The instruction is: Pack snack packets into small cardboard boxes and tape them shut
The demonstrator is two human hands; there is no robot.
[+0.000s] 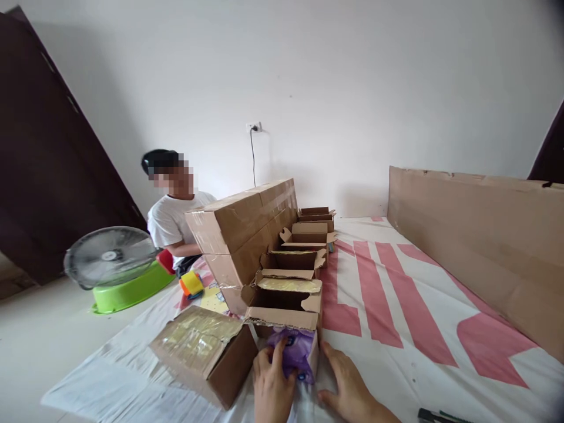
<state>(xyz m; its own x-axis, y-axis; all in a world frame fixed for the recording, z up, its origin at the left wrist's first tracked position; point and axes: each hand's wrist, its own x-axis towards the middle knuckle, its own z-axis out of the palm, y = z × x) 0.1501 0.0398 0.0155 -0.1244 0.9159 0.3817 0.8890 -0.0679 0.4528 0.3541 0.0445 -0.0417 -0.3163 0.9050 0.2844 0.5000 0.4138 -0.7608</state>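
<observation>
A purple plastic-wrapped package with small dark blue round spots sits in the near end of a small open cardboard box. My left hand is on the package, index finger over its top and thumb against its near side. To the right, my right hand is open, thumb and fingers apart, with a fingertip by the box's right wall. Just left of the box lies a closed, taped carton. What fills the rest of the open box is hidden.
Several open boxes line up behind, along a tall taped carton stack. A person sits beyond it near a fan and green basin. A cardboard panel stands right; a dark tool lies in front.
</observation>
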